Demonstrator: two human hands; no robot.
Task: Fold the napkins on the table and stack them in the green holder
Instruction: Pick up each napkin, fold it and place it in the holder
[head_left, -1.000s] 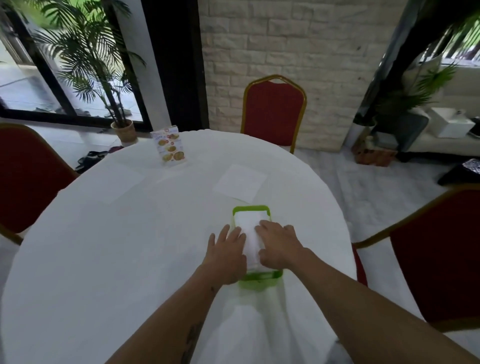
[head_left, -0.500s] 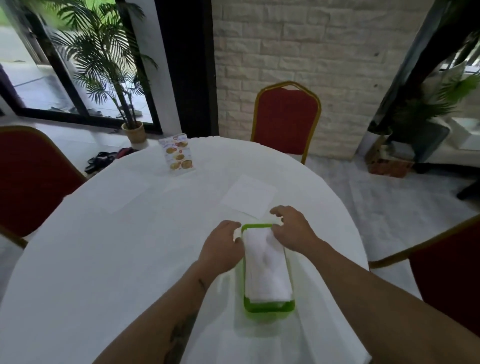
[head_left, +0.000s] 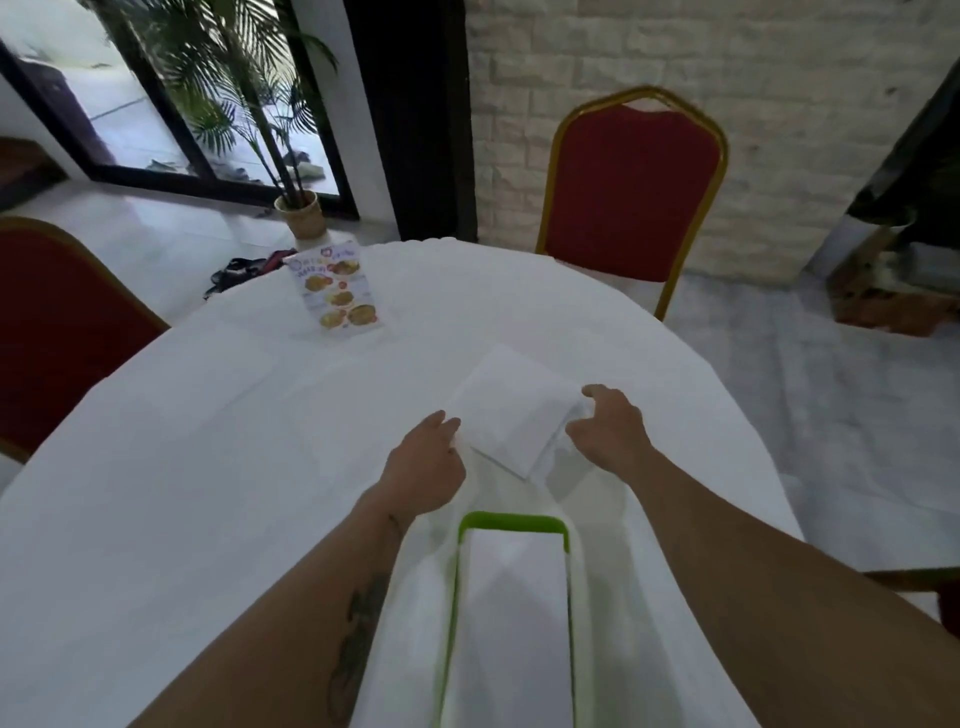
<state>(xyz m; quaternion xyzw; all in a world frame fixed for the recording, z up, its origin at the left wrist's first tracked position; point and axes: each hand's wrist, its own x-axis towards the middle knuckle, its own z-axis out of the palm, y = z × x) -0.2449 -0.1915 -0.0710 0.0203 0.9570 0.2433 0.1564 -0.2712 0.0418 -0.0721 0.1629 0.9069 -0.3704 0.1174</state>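
Observation:
A flat white napkin (head_left: 511, 410) lies on the round white table (head_left: 208, 441), just beyond the green holder (head_left: 511, 521). The holder sits near the table's front edge with a folded white napkin (head_left: 514, 613) inside it. My left hand (head_left: 423, 467) rests at the flat napkin's near left corner, fingers curled on its edge. At the napkin's right corner, my right hand (head_left: 605, 428) pinches the cloth and lifts it slightly.
A picture menu card (head_left: 337, 291) stands at the table's far left. Red chairs with gold frames stand behind the table (head_left: 634, 192) and at the left (head_left: 57, 332). A potted palm (head_left: 301, 213) stands by the glass door.
Both hands have left the green holder and reached forward to the flat napkin beyond it. The view has tilted, so the holder now sits lower in the frame.

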